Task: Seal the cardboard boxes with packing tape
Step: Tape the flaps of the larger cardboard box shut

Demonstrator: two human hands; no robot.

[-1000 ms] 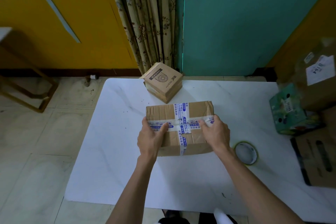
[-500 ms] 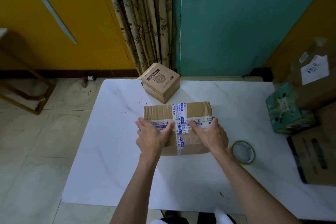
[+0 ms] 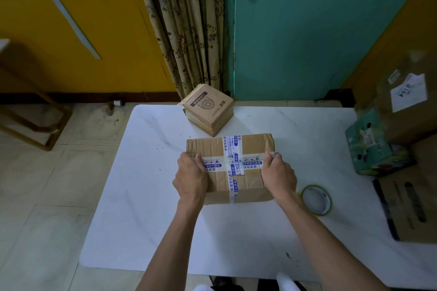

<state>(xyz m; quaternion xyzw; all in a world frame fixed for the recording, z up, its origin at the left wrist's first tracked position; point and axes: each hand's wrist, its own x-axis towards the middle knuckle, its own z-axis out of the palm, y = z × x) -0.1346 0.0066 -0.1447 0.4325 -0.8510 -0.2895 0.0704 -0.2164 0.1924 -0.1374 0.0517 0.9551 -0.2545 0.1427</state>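
On the table (image 3: 142,196), my left hand (image 3: 190,176) and right hand (image 3: 279,175) curled over the box (image 3: 205,146) at nine and three, pressing tape (image 3: 248,164) flat; next, likely, the small box (image 3: 208,108) at twelve.

left: room for a hand over table (image 3: 132,184) beside taped box (image 3: 250,146) | far: small box (image 3: 208,108) stood just behind it | right: tape roll (image 3: 329,208) lay near, green carton (image 3: 371,146) blocked edge
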